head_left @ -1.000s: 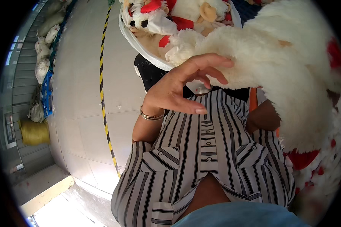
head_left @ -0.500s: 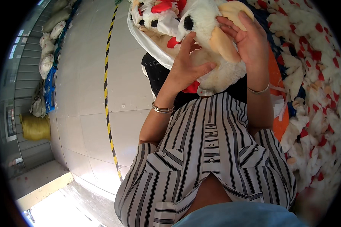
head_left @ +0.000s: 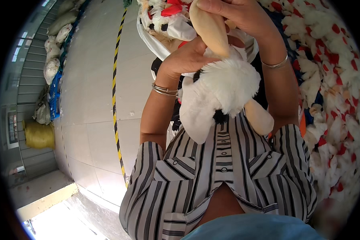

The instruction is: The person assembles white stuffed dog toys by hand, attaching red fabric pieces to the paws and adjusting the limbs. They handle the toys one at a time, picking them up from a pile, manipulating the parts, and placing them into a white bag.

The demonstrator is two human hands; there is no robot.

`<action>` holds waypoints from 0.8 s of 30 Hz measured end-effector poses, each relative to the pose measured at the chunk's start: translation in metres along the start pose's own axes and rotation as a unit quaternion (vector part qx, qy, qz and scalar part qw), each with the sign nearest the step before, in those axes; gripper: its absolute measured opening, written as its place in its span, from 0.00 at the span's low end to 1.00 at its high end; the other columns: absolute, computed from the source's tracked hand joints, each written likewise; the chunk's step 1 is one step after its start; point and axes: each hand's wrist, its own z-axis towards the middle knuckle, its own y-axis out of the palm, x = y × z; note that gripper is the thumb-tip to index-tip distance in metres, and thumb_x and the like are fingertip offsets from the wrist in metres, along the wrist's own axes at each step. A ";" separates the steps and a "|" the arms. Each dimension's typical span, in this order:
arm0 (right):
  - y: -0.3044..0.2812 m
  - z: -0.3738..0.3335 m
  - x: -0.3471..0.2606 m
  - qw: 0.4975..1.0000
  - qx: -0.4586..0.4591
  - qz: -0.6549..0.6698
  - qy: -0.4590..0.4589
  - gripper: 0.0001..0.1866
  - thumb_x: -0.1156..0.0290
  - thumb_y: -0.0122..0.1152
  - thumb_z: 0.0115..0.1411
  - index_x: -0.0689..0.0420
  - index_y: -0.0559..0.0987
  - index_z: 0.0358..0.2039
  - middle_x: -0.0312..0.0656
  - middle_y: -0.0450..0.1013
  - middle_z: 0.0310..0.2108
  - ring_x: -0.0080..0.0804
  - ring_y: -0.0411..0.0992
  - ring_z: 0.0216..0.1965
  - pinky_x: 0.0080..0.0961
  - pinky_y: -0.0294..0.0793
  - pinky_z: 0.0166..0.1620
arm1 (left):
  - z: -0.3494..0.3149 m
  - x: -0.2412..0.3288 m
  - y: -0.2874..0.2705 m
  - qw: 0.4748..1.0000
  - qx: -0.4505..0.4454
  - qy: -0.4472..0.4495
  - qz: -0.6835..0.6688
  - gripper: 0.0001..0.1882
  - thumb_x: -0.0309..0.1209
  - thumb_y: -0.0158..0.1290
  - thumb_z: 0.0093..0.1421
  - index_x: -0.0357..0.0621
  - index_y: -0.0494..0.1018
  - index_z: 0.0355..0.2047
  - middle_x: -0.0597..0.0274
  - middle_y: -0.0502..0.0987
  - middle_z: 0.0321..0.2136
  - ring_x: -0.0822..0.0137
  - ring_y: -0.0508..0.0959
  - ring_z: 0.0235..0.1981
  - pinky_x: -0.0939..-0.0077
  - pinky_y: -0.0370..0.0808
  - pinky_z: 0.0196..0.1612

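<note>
A fluffy white plush toy (head_left: 236,82) with black patches hangs in front of my chest, one pale beige ear-like flap (head_left: 260,117) dangling from its lower right. My left hand (head_left: 188,58) is closed on its upper part, fingers partly hidden behind a second beige flap (head_left: 210,30). At the top of that flap, my right hand (head_left: 242,16) grips it between thumb and fingers. Behind the hands, more white plush pieces (head_left: 180,30) with red and black parts sit in a white-rimmed container or bag (head_left: 146,38), whose kind I cannot make out.
To the right spreads a large heap of white plush pieces (head_left: 336,80) with red parts. A yellow-and-black floor stripe (head_left: 114,88) runs along the grey tiled floor (head_left: 88,76) on the left. White sacks (head_left: 51,68), a blue crate (head_left: 55,98) and a yellow bundle (head_left: 40,135) line the far left.
The plush toy has been turned over and brought nearer my chest, its head end now hanging downward. My right hand has moved up and left, gripping the upper beige flap.
</note>
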 end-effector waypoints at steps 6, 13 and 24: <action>-0.022 -0.043 0.113 0.994 0.009 -0.072 0.081 0.16 0.69 0.52 0.66 0.58 0.74 0.53 0.40 0.76 0.46 0.30 0.75 0.45 0.27 0.76 0.49 | -0.004 -0.006 0.009 0.901 0.364 -0.039 -0.230 0.17 0.37 0.57 0.60 0.43 0.73 0.46 0.59 0.79 0.35 0.68 0.80 0.36 0.75 0.77 0.43; 0.003 -0.100 0.128 0.985 -0.096 0.119 0.081 0.40 0.56 0.72 0.51 0.60 0.67 0.60 0.39 0.71 0.50 0.27 0.69 0.50 0.22 0.68 0.51 | -0.001 0.014 -0.001 0.847 0.450 0.037 -0.279 0.17 0.43 0.48 0.64 0.44 0.72 0.42 0.62 0.78 0.34 0.66 0.78 0.36 0.72 0.76 0.44; -0.060 -0.027 0.047 0.859 0.393 0.249 -0.211 0.12 0.67 0.57 0.65 0.62 0.79 0.41 0.38 0.77 0.33 0.24 0.75 0.34 0.20 0.74 0.37 | 0.016 0.052 -0.039 0.846 0.458 0.261 -0.084 0.16 0.38 0.38 0.69 0.41 0.71 0.40 0.65 0.76 0.37 0.68 0.77 0.39 0.75 0.75 0.47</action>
